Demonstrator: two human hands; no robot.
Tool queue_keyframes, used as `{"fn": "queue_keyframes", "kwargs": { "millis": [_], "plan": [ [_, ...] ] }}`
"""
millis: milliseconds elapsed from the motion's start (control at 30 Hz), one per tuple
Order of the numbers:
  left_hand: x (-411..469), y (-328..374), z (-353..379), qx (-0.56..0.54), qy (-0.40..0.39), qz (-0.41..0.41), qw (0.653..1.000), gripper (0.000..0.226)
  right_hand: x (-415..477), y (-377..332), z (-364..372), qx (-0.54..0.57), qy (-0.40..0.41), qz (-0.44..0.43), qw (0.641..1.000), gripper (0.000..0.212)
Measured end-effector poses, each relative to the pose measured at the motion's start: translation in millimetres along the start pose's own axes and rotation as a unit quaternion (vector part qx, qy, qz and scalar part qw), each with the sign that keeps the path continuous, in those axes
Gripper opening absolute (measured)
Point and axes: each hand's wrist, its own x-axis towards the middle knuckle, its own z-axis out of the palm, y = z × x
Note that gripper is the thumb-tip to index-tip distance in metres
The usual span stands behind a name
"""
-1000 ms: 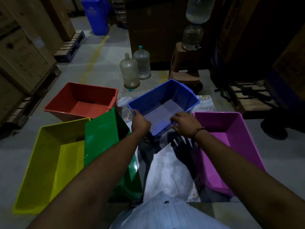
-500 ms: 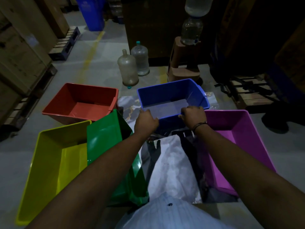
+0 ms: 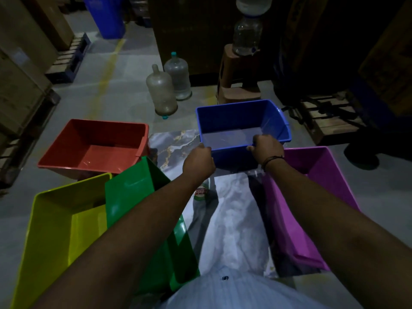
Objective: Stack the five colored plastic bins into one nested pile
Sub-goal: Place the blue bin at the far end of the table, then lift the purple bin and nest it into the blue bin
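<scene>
The blue bin [image 3: 236,121] is raised above the marble-patterned table [image 3: 174,143], level and square to me. My left hand [image 3: 198,162] grips its near rim at the left corner, and my right hand [image 3: 266,148] grips the same rim toward the right. A purple bin [image 3: 316,175] lies just right of and below the blue one. The red bin [image 3: 93,143] sits at the far left. A yellow bin [image 3: 58,224] lies near left, with the green bin [image 3: 133,190] tilted against its right side, partly hidden by my left forearm.
Two big clear water jugs [image 3: 161,92] stand on the floor behind the table. A brown stool [image 3: 238,88] carries a water dispenser bottle. Wooden pallets [image 3: 330,117] lie at the right, crates at the left, and a blue barrel [image 3: 109,16] stands far back.
The blue bin has turned from angled to square and come up and to the right, toward the purple bin. Both hands have shifted to grip its near rim.
</scene>
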Motion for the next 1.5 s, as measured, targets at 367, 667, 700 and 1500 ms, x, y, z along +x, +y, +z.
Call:
{"fn": "queue_keyframes", "kwargs": {
  "millis": [367, 667, 700, 1500],
  "plan": [
    [20, 8, 20, -0.002, -0.032, 0.026, 0.999, 0.050, 4, 22, 0, -0.005, 0.024, 0.023, 0.999, 0.032],
    [13, 12, 22, 0.005, -0.058, 0.019, 0.998, 0.079, -9, 24, 3, 0.017, 0.039, 0.001, 0.999, 0.037],
    [10, 12, 20, 0.014, -0.060, 0.021, 0.998, 0.079, -13, 24, 5, 0.020, 0.046, 0.000, 0.999, 0.039],
    [-58, 103, 22, 0.024, 0.009, 0.137, 0.990, 0.060, -120, 54, -5, 0.054, 0.102, -0.008, 0.993, 0.042]
  ]
}}
